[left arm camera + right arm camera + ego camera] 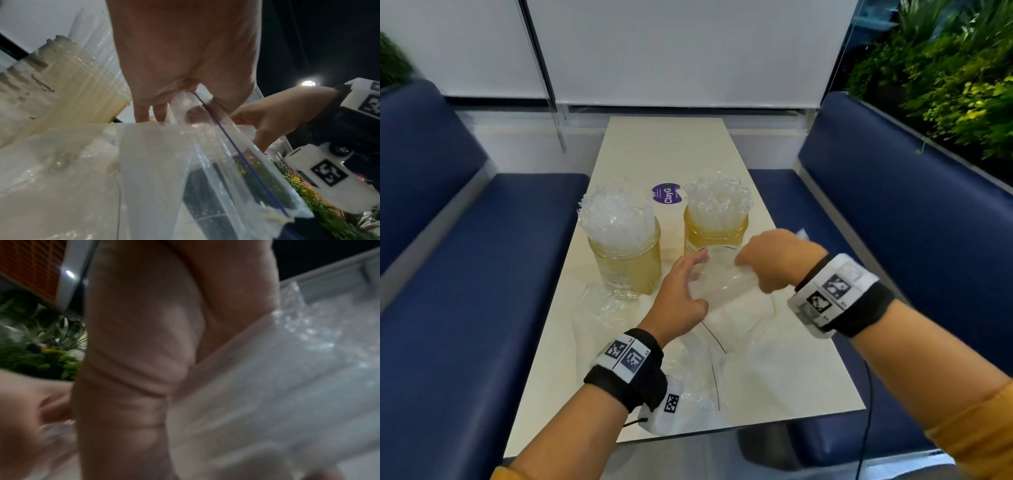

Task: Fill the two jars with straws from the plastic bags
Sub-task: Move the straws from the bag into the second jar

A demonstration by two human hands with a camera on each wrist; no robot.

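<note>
Head view, jars: I see two clear, yellow-tinted glass jars on the pale desk point(640, 144), the left jar point(627, 260) and the right jar point(714, 229), both crammed with wrapped translucent straws that stand well above the rims.
Head view, hands: my left hand point(681, 294) and right hand point(777, 260) both grip a clear zip-top plastic bag with a thin blue seal line point(729, 291), held just in front of the right jar. Whether straws remain inside it, I cannot tell.
Head view, risk: the right hand works just beside the right jar; I judge a jerk while tugging the bag could knock that top-heavy jar over.
Head view, clutter: loose clear film and emptied bags point(702, 377) lie along the near desk edge and could slide off if my forearms drag them.
Left wrist view, grip: the left hand point(185, 53) pinches the bag's point(216, 162) rim at the seal line; thin, slick film may slip or tear.
Left wrist view, jar: the left jar point(68, 91) looks packed, so forcing more in could bend straws or spill them.
Right wrist view, grip: blurred; the right hand point(144, 353) is clenched on crinkled plastic.
</note>
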